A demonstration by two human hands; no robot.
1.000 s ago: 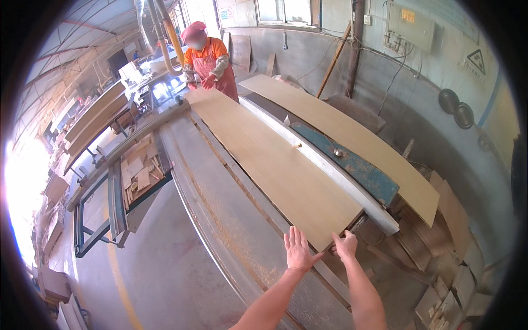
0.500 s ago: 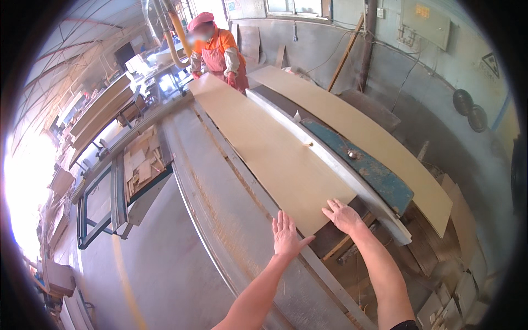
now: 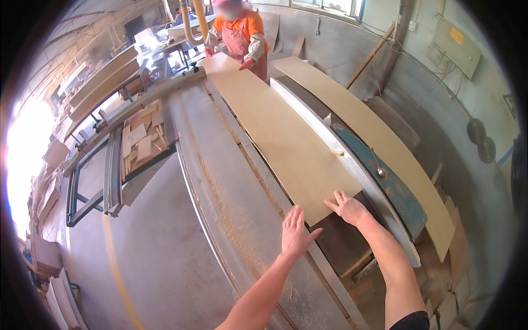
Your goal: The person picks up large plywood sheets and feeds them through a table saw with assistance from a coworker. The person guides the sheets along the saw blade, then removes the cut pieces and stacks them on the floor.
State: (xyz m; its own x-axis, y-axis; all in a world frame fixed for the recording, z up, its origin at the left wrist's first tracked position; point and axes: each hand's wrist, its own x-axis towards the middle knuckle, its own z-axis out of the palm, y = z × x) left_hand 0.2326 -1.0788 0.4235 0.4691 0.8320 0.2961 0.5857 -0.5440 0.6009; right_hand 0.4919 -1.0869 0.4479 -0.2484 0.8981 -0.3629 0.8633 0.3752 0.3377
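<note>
A long tan board [image 3: 286, 137] lies flat on the grey metal saw table [image 3: 220, 187], beside a long pale metal fence [image 3: 319, 129]. At its near end my right hand [image 3: 350, 210] rests its fingertips on the edge, fingers spread and open. My left hand [image 3: 296, 234] is at the near left corner, fingers straight and thumb out, holding nothing. I cannot tell whether it touches the board. At the far end stands a person in an orange top and pink apron [image 3: 239, 38], a red-gloved hand [image 3: 247, 64] on the board.
Right of the fence are a worn teal machine cover [image 3: 379, 173] and another long tan board [image 3: 385, 135]. A sliding frame with wood offcuts [image 3: 144, 135] stands left, beyond a grey floor strip. Stacked boards [image 3: 104, 91] lie farther back. A yellow hose [image 3: 201, 19] hangs near the person.
The board has slid a little away from me along the fence, my hands following its near end. The far person stands more upright. My view has shifted too.
</note>
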